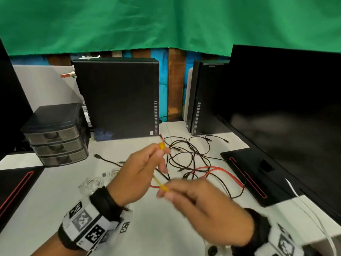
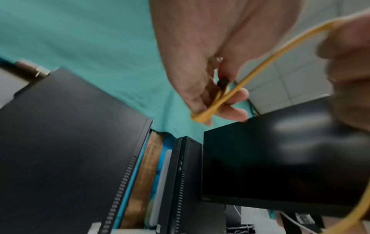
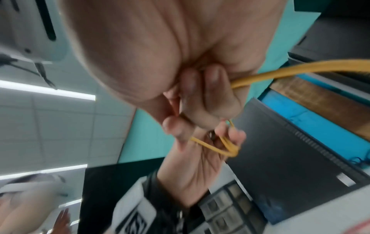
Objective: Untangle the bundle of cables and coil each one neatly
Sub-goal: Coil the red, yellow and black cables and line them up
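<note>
Yellow thin cable [image 1: 162, 146] is what I have between my two hands, raised above the white surface [image 1: 55, 196]. My left hand [image 1: 142, 169] holds up a few small loops of it, pinched between thumb and fingers [image 2: 238, 95]; the left wrist view shows the loops doubled together, with a small dark plug end tucked against them. My right hand [image 1: 201, 206], nearer to me and blurred, has its fingers [image 3: 212, 82] curled tight around another stretch of the same yellow cable, which runs out of my fist to the right in the right wrist view.

Beyond my hands, the tangle of thin black cables [image 1: 186, 156] lies spread on the surface, with a red cable [image 1: 221, 170] looping through its near right part. A white cable bundle [image 1: 92, 183] lies on the surface to the left, just beyond my left wrist.

At the far left stands a dark three-drawer plastic organiser [image 1: 55, 135]. Behind the tangle stand a black upright computer case [image 1: 118, 98] and a second, narrower black case [image 1: 201, 98] to its right. A large black monitor [image 1: 287, 111] fills the right side, its flat base [image 1: 252, 174] resting just right of the cables. A green cloth [image 1: 166, 21] hangs across the far background.
</note>
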Motion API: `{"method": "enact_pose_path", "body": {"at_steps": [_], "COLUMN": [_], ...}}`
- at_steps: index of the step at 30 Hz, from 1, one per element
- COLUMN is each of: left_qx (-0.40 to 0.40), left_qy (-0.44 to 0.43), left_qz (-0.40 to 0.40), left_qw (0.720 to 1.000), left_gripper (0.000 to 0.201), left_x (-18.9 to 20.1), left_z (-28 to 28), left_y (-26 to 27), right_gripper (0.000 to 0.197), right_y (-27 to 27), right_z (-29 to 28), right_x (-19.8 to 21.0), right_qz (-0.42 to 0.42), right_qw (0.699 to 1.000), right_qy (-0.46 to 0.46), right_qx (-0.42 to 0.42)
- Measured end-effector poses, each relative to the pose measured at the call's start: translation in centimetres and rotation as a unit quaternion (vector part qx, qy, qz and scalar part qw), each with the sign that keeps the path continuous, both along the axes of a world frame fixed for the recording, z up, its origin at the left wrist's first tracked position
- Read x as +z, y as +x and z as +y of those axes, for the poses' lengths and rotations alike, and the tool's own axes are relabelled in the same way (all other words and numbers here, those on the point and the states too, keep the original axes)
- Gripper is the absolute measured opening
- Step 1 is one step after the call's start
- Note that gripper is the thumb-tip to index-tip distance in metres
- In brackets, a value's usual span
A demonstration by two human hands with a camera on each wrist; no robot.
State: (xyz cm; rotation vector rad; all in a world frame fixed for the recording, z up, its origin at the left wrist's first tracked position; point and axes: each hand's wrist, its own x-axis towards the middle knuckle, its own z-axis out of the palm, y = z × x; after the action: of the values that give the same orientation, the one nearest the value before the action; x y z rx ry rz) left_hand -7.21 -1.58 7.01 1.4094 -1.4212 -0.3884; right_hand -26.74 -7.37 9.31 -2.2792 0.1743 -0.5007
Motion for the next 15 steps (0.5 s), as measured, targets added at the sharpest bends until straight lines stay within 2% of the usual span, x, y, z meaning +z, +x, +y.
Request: {"method": "enact_pose_path", "body": {"at_steps": [2, 3, 5, 7, 9, 12, 15], "left_qx": [-0.056, -0.09, -0.164, -0.226, -0.255, -0.181, -0.087], "left_qy": [0.041, 0.054, 0.078, 0.087, 0.065, 0.009, -0.057], "left_qz": [-0.034, -0.023, 0.063, 0.17, 0.259, 0.373, 0.443], "left_qw": [0.997, 0.994, 0.981, 0.955, 0.93, 0.91, 0.89], "left_gripper": [0.033, 0.036, 0.044, 0.05, 0.045, 0.038, 0.036], "left_x": [0.2, 0.4, 1.1, 1.6, 2.0, 2.7, 3.1], "left_z": [0.4, 0.7, 1.2, 1.6, 1.6, 1.2, 0.6], "left_y": [-0.8, -1.4, -2.5, -2.9, -2.8, -2.4, -1.5], "right_gripper": [0.023, 0.023, 0.018, 0.013, 0.015, 0.018, 0.021], "right_y": [-0.6, -0.7, -0.7, -0.5, 0.1, 1.5, 2.4], "right_z": [-0.9, -1.5, -2.8, -3.9, -4.2, -3.3, -1.6], "right_x": [1.2, 1.4, 1.4, 0.8, -0.3, -2.4, -5.0], "right_qz": [-0.085, -0.121, -0.167, -0.198, -0.198, -0.142, -0.048], "right_qw": [0.995, 0.991, 0.981, 0.967, 0.956, 0.956, 0.973], "right_qy": [0.039, 0.035, 0.05, 0.116, 0.178, 0.223, 0.188], "right_qx": [-0.025, -0.041, -0.086, -0.112, -0.119, -0.129, -0.122]}}
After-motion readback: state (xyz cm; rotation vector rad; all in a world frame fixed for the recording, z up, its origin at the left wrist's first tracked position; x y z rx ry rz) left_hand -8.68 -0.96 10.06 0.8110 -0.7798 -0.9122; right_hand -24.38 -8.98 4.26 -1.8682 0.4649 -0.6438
